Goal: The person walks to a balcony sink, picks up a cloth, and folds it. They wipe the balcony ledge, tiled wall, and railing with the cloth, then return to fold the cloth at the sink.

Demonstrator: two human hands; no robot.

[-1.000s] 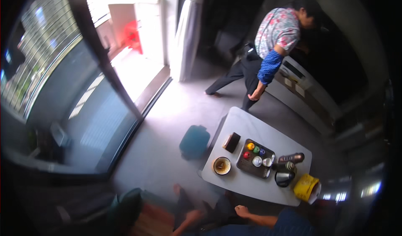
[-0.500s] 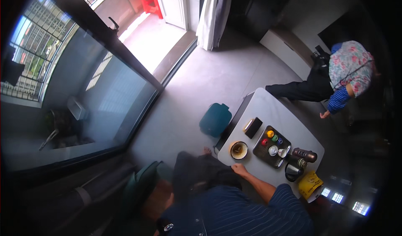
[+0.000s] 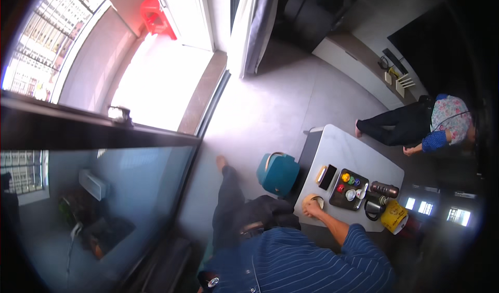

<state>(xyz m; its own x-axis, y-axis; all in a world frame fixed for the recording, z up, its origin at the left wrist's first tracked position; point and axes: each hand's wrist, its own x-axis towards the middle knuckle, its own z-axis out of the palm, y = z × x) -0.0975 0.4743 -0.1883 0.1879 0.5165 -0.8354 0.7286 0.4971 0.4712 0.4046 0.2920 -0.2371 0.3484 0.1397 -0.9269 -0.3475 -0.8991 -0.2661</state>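
Observation:
My right hand (image 3: 311, 208) reaches to the near left corner of the pale table (image 3: 358, 155). Its fingers are closed on the rim of a round, tan-rimmed bowl (image 3: 320, 201), partly covered by the hand. Just beyond it lie a dark phone (image 3: 327, 177) and a small tan item (image 3: 320, 174). Right of the bowl sits a dark tray (image 3: 359, 177) holding several small coloured pieces and white teaware, among them a white cup (image 3: 351, 195). My left hand is out of the picture.
A kettle (image 3: 373, 208), a dark flask (image 3: 383, 189) and a yellow container (image 3: 394, 216) stand at the table's right end. A teal bin (image 3: 278, 171) with a handle is beside its left edge. Another person (image 3: 451, 117) stands beyond. A glass door (image 3: 145, 178) is at left.
My right hand has gone from the table edge to the bowl and grips it. My leg has come forward. The view has turned, and the other person has shifted, more upright now.

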